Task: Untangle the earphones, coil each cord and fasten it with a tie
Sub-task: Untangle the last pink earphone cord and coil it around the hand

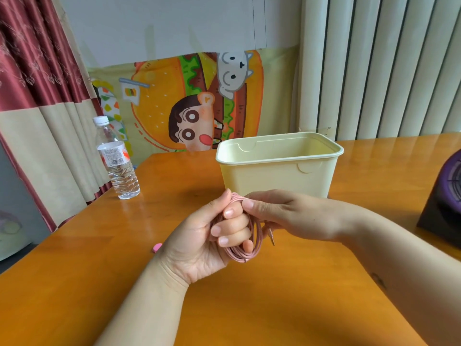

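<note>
A pink earphone cord [254, 248] is wound in several loops around the fingers of my left hand [212, 236], which grips the coil above the table. My right hand [282, 213] pinches the top of the coil between thumb and fingers. The cord's metal plug [272, 239] hangs down just under my right hand. A small pink piece [157, 247] lies on the table left of my left wrist; I cannot tell what it is.
A pale yellow plastic bin [279, 168] stands right behind my hands. A water bottle [117, 161] stands near the wooden table's [274, 308] left edge. A dark purple object [444, 203] sits at the right edge. Curtains hang on the left.
</note>
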`<action>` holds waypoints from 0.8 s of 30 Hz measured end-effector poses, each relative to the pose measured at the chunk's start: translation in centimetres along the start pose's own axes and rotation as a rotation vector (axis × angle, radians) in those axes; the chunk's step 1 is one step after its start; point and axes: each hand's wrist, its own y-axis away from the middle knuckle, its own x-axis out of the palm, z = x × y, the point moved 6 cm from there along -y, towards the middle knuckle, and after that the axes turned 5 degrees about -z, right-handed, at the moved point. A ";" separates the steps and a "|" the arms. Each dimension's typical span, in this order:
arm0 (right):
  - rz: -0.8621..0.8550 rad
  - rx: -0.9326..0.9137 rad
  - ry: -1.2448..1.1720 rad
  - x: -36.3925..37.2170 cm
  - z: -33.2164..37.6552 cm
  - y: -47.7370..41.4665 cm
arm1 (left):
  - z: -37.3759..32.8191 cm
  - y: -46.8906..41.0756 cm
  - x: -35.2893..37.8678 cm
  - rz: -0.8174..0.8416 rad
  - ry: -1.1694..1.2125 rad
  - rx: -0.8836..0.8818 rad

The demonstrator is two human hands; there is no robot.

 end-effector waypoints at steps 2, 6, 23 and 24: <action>0.002 0.010 0.030 -0.1 0.0 0.1 | 0.2 0.1 0.3 0.029 0.039 -0.018; -0.010 0.006 0.231 -0.7 0.4 0.4 | 0.4 0.1 0.6 0.060 0.037 -0.029; -0.136 0.012 0.542 -1.0 -0.2 -0.1 | -2.4 0.4 -0.7 -0.527 -1.056 0.312; -0.136 0.036 0.534 -1.2 -0.5 -0.1 | -2.5 0.4 -0.8 -0.571 -1.118 0.335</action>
